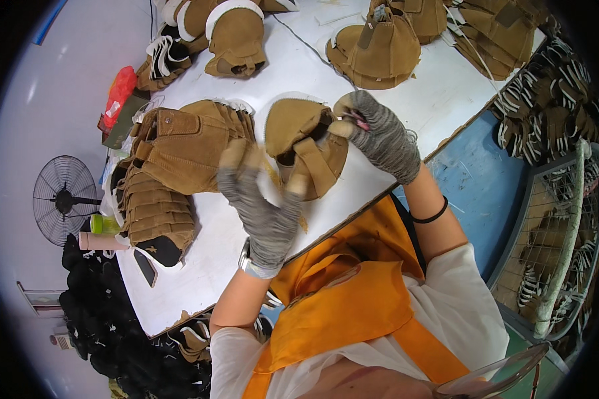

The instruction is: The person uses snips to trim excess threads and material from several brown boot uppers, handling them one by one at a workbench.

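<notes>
A brown suede shoe upper [321, 174] with a strap across it lies on the white table in front of me. My left hand [263, 216], in a grey knit glove with bare fingertips, is at its left side. Those fingers are spread and slightly blurred, the thumb close to the upper's lower edge. At the upper's right edge is my right hand [383, 136], gloved the same way, fingers curled and thumb bent in. Something small, pinkish and dark, shows within its grip; its kind is unclear. Left of my left hand, several brown uppers [193, 143] lie stacked together.
More uppers [376, 50] lie along the far side of the white table [209, 263]. A red plastic bag [120, 90] and a black fan [63, 199] are at left. On the right stand a wire cart [559, 239] and heaped uppers [546, 100]. Black pieces [113, 326] pile at lower left.
</notes>
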{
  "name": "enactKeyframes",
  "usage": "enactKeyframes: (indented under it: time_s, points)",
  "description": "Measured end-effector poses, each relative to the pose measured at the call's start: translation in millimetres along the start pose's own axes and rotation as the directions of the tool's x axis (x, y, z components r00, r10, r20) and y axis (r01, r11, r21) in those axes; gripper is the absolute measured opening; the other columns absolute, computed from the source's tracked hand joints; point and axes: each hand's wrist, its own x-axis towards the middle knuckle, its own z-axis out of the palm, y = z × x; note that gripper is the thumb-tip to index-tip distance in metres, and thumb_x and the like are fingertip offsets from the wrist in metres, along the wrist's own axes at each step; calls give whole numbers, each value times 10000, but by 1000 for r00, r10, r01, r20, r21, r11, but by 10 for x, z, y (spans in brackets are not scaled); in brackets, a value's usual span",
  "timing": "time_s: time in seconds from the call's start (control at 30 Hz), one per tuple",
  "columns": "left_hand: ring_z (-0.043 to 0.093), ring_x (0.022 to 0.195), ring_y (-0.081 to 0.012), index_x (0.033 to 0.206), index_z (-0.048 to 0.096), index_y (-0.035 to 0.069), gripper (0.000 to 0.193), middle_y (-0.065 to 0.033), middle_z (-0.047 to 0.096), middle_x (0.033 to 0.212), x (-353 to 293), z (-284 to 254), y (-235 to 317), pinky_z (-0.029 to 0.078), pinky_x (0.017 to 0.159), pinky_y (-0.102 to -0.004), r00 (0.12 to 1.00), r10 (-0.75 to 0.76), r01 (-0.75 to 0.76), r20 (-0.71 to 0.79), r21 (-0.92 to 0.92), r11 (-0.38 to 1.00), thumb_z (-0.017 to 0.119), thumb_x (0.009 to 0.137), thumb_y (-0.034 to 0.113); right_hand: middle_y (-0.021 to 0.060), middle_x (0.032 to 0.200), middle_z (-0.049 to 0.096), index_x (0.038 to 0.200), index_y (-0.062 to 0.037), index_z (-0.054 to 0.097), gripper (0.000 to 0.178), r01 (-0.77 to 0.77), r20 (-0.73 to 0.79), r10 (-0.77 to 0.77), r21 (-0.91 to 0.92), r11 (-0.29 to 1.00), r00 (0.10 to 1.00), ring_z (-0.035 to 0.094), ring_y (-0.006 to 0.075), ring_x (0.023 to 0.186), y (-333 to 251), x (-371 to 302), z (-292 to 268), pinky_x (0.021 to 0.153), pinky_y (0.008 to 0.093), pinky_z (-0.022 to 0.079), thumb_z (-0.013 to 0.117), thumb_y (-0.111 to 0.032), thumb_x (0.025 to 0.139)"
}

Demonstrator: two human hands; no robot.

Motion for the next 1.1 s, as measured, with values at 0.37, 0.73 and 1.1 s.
enactKeyframes:
  time_s: [0.37, 0.73, 1.1]
  points:
    - [539, 882, -265, 911, 676, 103, 242, -80, 592, 884, 426, -29, 183, 378, 807, -412, 854, 170, -356, 493, 314, 880, 691, 737, 271, -1, 726, 511, 1004, -21, 556, 484, -171, -156, 207, 215, 961, 966, 455, 90, 626, 76, -410, 210, 559, 222, 382, 496, -491, 905]
    - [496, 852, -318, 828, 683, -4, 318, -191, 533, 878, 392, 225, -223, 402, 776, -416, 876, -79, 158, 476, -129, 979, 632, 824, 310, 136, 784, 560, 939, 13, 527, 260, -1, -252, -39, -155, 988, 967, 562, 231, 755, -23, -529, 315, 687, 332, 468, 529, -247, 930]
    - [475, 710, -298, 702, 654, -9, 308, -177, 543, 745, 493, 253, -74, 399, 649, -425, 848, 114, -223, 518, 154, 963, 647, 821, 275, 43, 803, 481, 1000, 11, 519, 282, -198, -268, 212, 79, 977, 940, 436, 125, 730, -59, -680, 318, 680, 252, 417, 513, -266, 944]
